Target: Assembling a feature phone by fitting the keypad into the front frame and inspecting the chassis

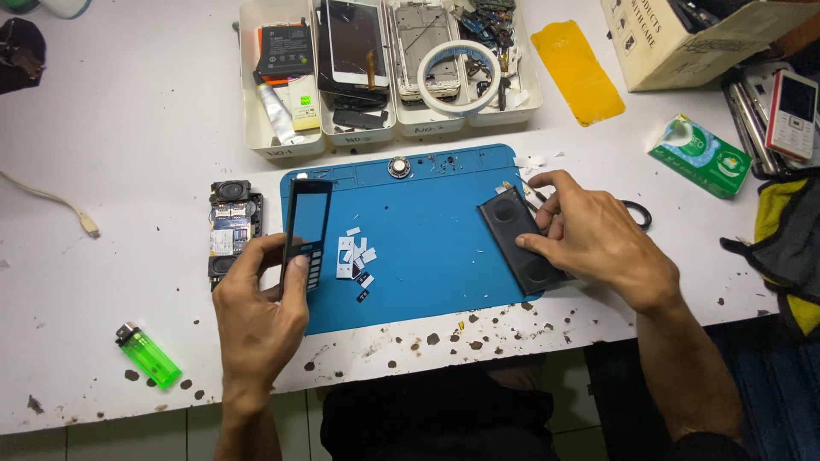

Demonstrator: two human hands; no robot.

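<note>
- Your left hand [256, 299] held a black phone front frame [306, 229] upright at the left edge of the blue mat [418, 230], fingers closed around its lower end.
- Your right hand [589, 239] pressed a dark back cover [519, 239] flat on the mat's right side, fingertips curled onto its top and near edge.
- A circuit board [231, 232] lay just left of the mat; a green lighter [148, 355] lay on the bench, well off its lower left corner.

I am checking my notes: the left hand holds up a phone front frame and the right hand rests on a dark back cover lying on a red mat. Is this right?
Not quite: the mat is blue, as the head view shows. The left hand does hold the front frame, and the right hand rests on the back cover.
</note>
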